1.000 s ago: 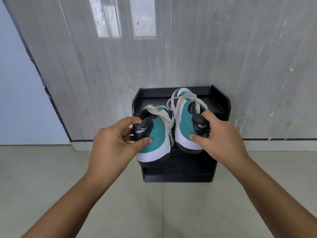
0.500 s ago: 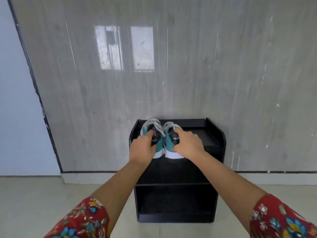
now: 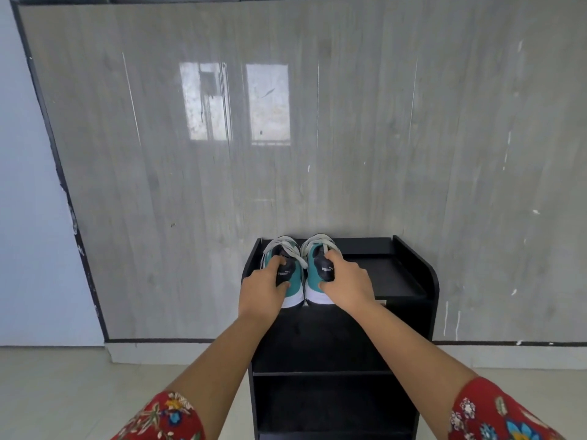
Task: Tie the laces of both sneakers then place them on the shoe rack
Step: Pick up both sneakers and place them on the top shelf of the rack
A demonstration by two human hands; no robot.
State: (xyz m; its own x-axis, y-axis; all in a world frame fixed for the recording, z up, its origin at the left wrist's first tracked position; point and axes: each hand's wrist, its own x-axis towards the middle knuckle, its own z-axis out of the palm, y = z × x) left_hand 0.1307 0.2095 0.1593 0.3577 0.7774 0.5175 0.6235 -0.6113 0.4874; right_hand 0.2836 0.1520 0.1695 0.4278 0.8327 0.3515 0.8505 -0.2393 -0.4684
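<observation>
Left hand (image 3: 262, 289) grips left sneaker (image 3: 287, 274) heel; right hand (image 3: 346, 285) right sneaker (image 3: 316, 271); toes hidden

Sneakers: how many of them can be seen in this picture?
2. The left sneaker and the right sneaker sit side by side on the top of the shoe rack, each held at the heel. The lower shelves look empty.

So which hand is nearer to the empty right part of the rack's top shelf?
Right. The right hand grips the right sneaker beside that bare part of the top shelf; the left hand holds the left sneaker, further away.
</observation>
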